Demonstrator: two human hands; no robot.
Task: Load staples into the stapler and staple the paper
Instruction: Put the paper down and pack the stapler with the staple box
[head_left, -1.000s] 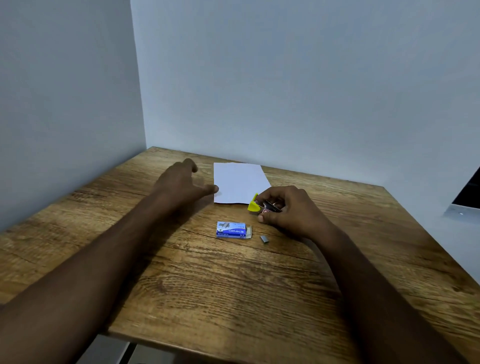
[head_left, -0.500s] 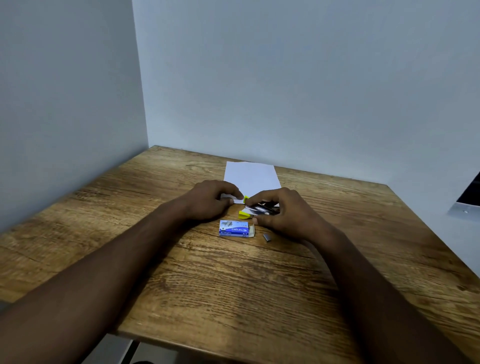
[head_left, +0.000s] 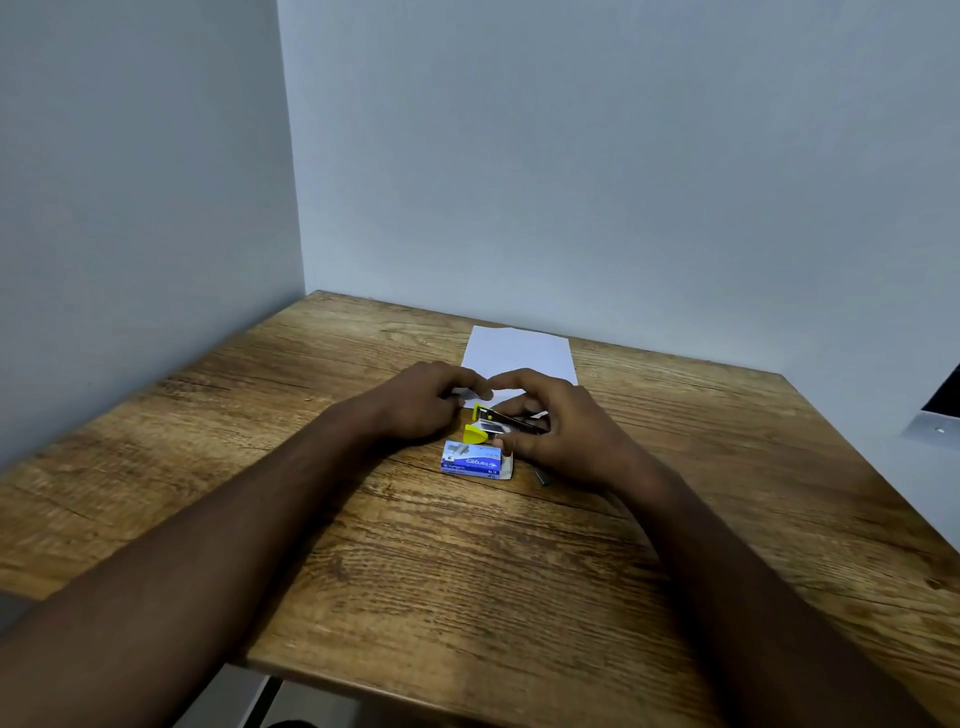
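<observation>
Stapler (head_left: 506, 422) between right-hand fingers (head_left: 511, 446), beside paper (head_left: 519, 351)

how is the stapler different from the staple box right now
The stapler is yellow and metal; the staple box is blue with white print. The stapler is in the grip of the right hand, while the staple box lies free on the table. The stapler looks opened up, its metal channel showing; the box is a flat block. Both are small and sit nearer the person than the paper.
</observation>
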